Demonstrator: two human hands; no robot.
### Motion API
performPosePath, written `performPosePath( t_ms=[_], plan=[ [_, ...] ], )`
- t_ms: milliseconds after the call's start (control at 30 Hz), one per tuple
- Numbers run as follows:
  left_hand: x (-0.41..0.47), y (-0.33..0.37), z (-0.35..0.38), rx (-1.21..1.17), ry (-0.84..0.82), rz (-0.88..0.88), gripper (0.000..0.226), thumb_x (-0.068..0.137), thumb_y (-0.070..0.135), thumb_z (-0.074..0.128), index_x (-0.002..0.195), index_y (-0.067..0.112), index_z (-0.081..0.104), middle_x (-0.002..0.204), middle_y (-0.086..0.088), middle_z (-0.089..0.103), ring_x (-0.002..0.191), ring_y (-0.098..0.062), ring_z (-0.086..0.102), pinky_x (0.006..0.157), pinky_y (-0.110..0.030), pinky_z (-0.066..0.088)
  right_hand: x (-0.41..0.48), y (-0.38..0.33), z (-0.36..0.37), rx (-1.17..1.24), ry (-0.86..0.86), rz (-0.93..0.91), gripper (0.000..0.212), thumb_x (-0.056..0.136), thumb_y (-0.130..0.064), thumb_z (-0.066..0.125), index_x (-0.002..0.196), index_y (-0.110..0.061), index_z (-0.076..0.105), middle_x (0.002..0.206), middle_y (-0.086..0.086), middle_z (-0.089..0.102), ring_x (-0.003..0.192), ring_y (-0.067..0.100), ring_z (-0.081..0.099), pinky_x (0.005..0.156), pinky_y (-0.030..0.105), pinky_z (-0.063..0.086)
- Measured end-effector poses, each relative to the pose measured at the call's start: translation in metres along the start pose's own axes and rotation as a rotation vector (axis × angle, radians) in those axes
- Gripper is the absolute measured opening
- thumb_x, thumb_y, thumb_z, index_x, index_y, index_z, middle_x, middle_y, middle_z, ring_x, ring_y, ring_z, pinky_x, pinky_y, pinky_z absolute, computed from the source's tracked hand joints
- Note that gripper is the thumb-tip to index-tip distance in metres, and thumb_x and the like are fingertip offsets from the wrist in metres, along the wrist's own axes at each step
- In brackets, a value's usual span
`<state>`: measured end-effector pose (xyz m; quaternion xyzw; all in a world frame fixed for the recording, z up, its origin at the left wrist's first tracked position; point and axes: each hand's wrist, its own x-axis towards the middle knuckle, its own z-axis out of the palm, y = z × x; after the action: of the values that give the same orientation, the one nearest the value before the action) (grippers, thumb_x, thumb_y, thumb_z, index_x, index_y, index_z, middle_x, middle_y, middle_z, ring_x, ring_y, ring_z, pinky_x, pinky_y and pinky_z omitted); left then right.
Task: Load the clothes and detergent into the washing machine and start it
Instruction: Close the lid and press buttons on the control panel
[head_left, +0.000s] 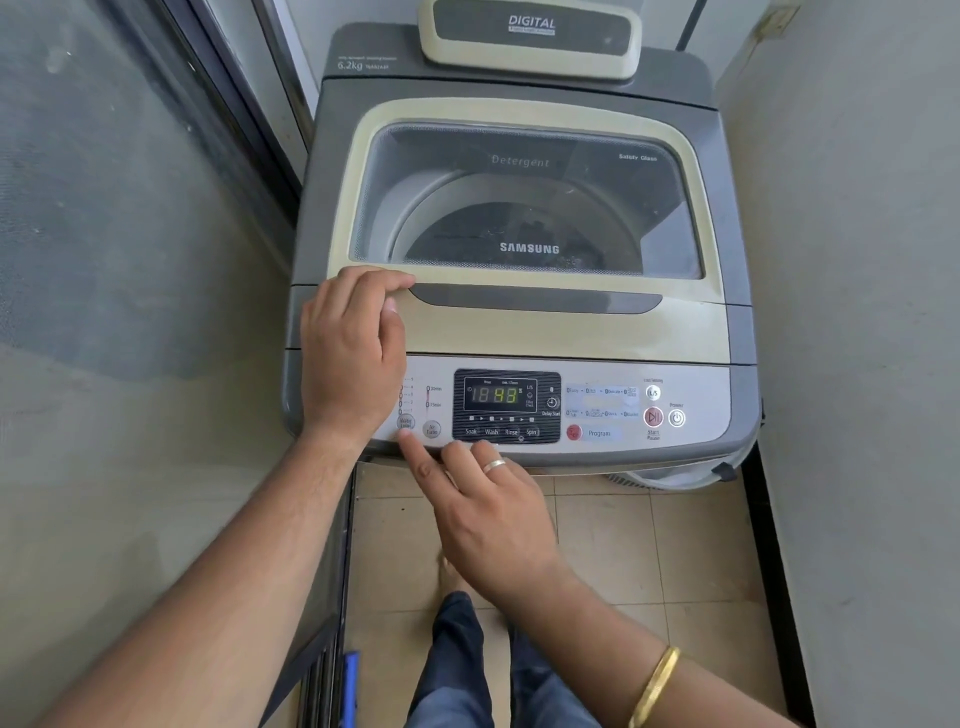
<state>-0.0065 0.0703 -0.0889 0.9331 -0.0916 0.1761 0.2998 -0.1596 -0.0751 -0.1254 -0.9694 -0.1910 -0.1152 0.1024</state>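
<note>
My right hand (488, 514) is closest to me and holds nothing. One finger (418, 457) sticks out straight with its tip right at the round button (405, 422) on the left end of the washing machine (737, 332), and the other fingers are bent. Just past it, my left hand (353, 353) lies loose on the front left corner of the shut lid (519, 332), holding nothing. Farther back I see the drum (519, 208) through the glass.

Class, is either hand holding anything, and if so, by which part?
Nothing is held. The left hand rests on the lid, at its front left corner; the right hand touches the control panel with one fingertip.
</note>
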Motion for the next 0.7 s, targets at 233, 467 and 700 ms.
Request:
performPosePath(
  t_ms=[233,467,700],
  plan=[
    [-0.0002,0.0011,-0.0017,0.0,0.0,0.001,0.031,0.106,0.002,0.055,0.124,0.015,0.077,0.124,0.001,0.076,0.117,-0.023,0.067,0.103,-0.047,0.053,0.0074,-0.0091,-0.0015,-0.033,-0.039,0.039,0.072,0.094,-0.009,0.054,0.165,-0.017,0.044,0.101,-0.001,0.059,0.083,0.022,0.054,0.063,0.035,0.044],
    [0.0012,0.0007,-0.0033,0.001,-0.01,-0.002,0.031,0.106,0.001,0.056,0.124,0.016,0.076,0.125,0.001,0.075,0.118,-0.023,0.068,0.104,-0.047,0.053,0.0072,-0.0099,-0.0027,-0.013,-0.057,0.042,0.072,0.092,-0.008,0.055,0.164,-0.013,0.045,0.099,0.0,0.058,0.083,0.022,0.054,0.062,0.035,0.045],
    [0.0016,0.0023,-0.0036,-0.001,-0.012,0.002,0.029,0.106,0.002,0.057,0.124,0.015,0.076,0.123,0.001,0.075,0.116,-0.025,0.068,0.103,-0.047,0.052,0.007,-0.0097,-0.007,0.001,-0.079,0.044,0.075,0.092,-0.01,0.055,0.165,-0.014,0.042,0.1,-0.002,0.057,0.083,0.021,0.054,0.063,0.034,0.047]
  ],
)
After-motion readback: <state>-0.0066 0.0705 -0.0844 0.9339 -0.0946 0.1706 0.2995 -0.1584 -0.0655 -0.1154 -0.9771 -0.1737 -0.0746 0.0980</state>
